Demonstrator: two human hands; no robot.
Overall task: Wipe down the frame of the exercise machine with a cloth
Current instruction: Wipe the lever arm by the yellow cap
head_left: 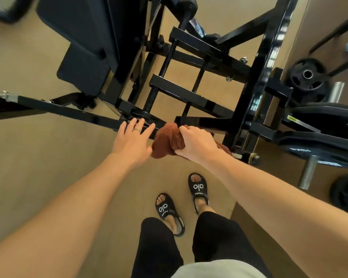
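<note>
Gripping a bunched brown cloth (166, 140) against the black frame (100, 118), right hand (196, 142); left hand (133, 138) spread open.

Your arms are bare from the frame edge to the wrists; no sleeves, watch or bracelet cover them. Your left hand (132, 140) carries one thin, plain silver-toned ring (137, 130) on a finger. Your right hand (196, 142) shows no jewellery on the side facing the camera. You wear dark, loose trousers (157, 249) ending above the ankles, and a pale grey-beige top (215, 269) is visible at the bottom edge. On your feet are black open-toed sandals (198, 188) with heel straps, each with white lettering reading "alo" across the top band and smaller white print beneath, too small to read with confidence.
</note>
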